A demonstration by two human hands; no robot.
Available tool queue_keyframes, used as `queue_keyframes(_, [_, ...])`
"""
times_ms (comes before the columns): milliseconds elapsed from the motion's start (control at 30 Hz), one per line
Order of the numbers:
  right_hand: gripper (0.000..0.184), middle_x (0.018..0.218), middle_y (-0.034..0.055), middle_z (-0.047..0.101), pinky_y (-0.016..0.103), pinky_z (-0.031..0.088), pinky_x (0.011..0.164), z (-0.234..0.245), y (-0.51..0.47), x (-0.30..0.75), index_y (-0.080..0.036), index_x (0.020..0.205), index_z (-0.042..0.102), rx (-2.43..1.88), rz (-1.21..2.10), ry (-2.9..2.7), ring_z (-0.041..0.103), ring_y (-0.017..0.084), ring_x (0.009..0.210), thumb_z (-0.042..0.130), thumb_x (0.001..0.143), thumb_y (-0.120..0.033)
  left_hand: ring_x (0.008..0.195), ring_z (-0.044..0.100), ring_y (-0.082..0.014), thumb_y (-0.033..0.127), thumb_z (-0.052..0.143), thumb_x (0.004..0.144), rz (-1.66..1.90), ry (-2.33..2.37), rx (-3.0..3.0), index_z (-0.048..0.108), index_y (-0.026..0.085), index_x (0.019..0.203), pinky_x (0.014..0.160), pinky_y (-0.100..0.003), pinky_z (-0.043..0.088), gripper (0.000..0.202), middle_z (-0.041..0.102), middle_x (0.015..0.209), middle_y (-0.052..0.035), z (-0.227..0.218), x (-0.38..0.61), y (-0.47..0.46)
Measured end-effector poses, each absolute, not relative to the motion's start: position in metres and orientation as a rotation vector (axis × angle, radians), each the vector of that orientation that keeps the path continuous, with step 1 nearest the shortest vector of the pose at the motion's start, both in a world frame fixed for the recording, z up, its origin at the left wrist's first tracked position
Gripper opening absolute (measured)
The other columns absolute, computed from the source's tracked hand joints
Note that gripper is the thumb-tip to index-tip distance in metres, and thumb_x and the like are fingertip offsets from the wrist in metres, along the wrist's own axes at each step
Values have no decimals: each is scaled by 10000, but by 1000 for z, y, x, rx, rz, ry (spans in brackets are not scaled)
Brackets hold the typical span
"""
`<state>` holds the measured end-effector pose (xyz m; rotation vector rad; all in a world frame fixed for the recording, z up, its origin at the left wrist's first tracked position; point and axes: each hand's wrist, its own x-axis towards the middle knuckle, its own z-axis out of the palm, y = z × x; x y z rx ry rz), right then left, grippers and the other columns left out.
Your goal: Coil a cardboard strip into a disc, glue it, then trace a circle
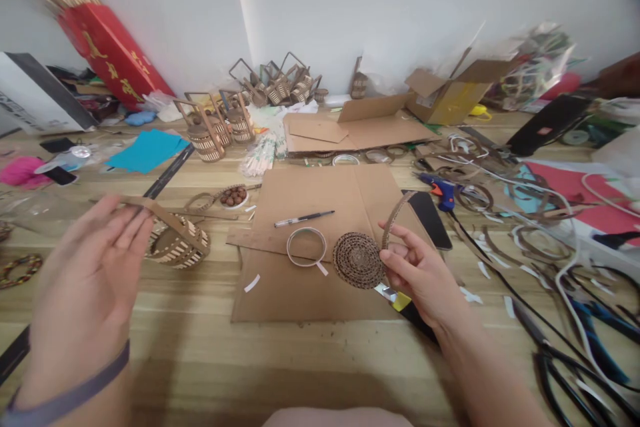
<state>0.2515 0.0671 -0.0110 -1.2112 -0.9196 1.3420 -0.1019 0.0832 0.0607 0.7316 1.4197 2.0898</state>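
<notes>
My left hand (pixel 95 267) has its fingers closed at the handle of a small basket (pixel 193 250) made of brown and pale strips, which sits at the left of the table. Between thumb and fingers, my right hand (pixel 415 267) grips a round coil of corrugated cardboard strip (pixel 357 260), its loose end curving up past the fingers. Left of the coil lies a ring of tape (pixel 306 247) with a short white tail. Under the right hand is a utility knife (pixel 400 300), blade partly out. A pen (pixel 303 219) lies on the flat cardboard sheet (pixel 285 300).
Scissors (pixel 550 353), a blue glue gun (pixel 440 190) and its cord lie at the right among cardboard strips. A bowl of brown balls (pixel 234 197) stands behind the basket. Several finished baskets (pixel 240 123), a cardboard box (pixel 450 97) and blue sheets (pixel 147 150) line the back.
</notes>
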Motion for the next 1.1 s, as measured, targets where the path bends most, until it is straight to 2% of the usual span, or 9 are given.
queue_keyframes(133, [610,596,-88,503,206,352,424,-16,66,248,-210,1198,532,-1225,1262,-913,481,82,445,788,682,-411,1081,604,-194,138,742,664,2263,1724,1013,662,300,1104,1125,-491,366,476,669,1061,36,40,-69,48])
queue_keyframes(233, [557,643,-69,526,220,433,468,-18,63,240,-209,1183,547,-1221,1198,-941,531,98,515,765,713,-411,965,651,-207,291,727,779,1834,1753,1458,563,314,1257,935,-447,549,506,641,1111,-14,17,-24,32])
queue_keyframes(267, [535,648,-65,531,225,457,489,-19,61,237,-208,1173,552,-1211,1189,-959,541,103,536,760,720,-404,1036,640,-243,336,699,804,1623,1635,1701,544,287,1275,913,-458,562,499,617,1187,-55,9,-7,30])
queue_keyframes(367, [476,650,-57,550,235,503,536,-26,56,225,-213,1131,564,-1165,1188,-1005,561,113,568,753,728,-382,1291,496,-359,297,787,739,1094,1511,2201,317,241,1450,993,-550,507,854,480,1420,-162,-12,36,36])
queue_keyframes(433, [444,669,-46,575,234,514,549,-32,53,219,-218,1109,580,-1145,1177,-1018,574,114,576,752,729,-368,1310,476,-393,225,855,649,943,1480,2326,212,207,1482,986,-557,514,1053,436,1449,-212,-22,53,42])
queue_keyframes(600, [352,729,3,667,252,535,597,-42,49,215,-212,1017,672,-1198,1165,-1077,619,135,619,753,707,-356,1231,557,-362,90,707,756,980,1520,2399,307,188,1409,944,-521,551,772,526,1340,-197,-31,59,50])
queue_keyframes(733, [185,666,13,674,270,519,574,-39,50,221,-210,795,714,-1308,1148,-1233,615,159,589,705,738,-386,1242,533,-342,3,565,795,996,1392,2522,364,171,1375,978,-529,529,637,502,1374,-192,-34,54,52])
queue_keyframes(967, [242,638,10,590,251,434,554,-36,53,230,-206,676,666,-1382,1089,-1430,527,154,610,628,808,-406,1364,399,-313,-62,411,838,837,1118,2699,397,168,1379,1059,-520,472,588,508,1400,-137,-42,49,57])
queue_keyframes(1100, [298,593,-1,551,245,403,525,-39,52,225,-199,643,617,-1402,1115,-1355,483,138,564,637,801,-451,1409,335,-367,30,530,854,935,1322,2585,297,147,1443,1043,-573,459,644,348,1498,-229,-49,53,54])
